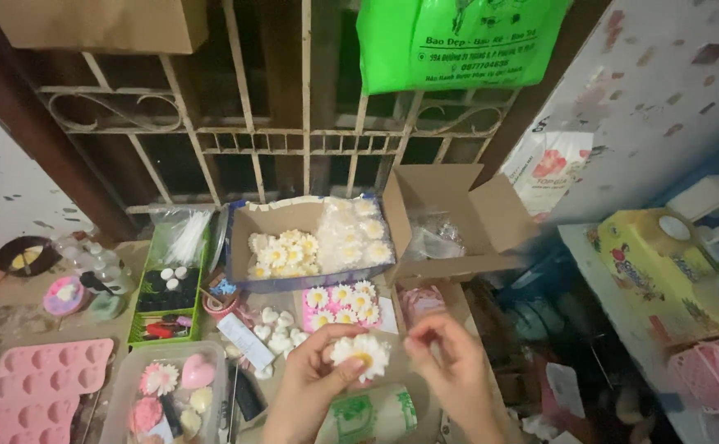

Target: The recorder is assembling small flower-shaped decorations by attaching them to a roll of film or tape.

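Observation:
My left hand [310,386] holds a white daisy-shaped flower with a yellow centre [361,352] low in the middle of the view. My right hand [450,362] is just to its right, with fingertips pinched near the flower's petals. Behind the hands lies a pink sheet with several more daisies [341,302], and small white heart shapes [281,329] are scattered to its left. A cardboard box [254,224] holds many more daisies, some in a clear bag.
Pink silicone moulds [35,382] lie at the lower left. A clear tub [216,382] holds flower and heart pieces. A green basket [150,255] stands by the box. An open empty carton [491,218], a yellow package [663,271] and a pink basket [717,374] sit to the right. A metal grille [302,123] is behind.

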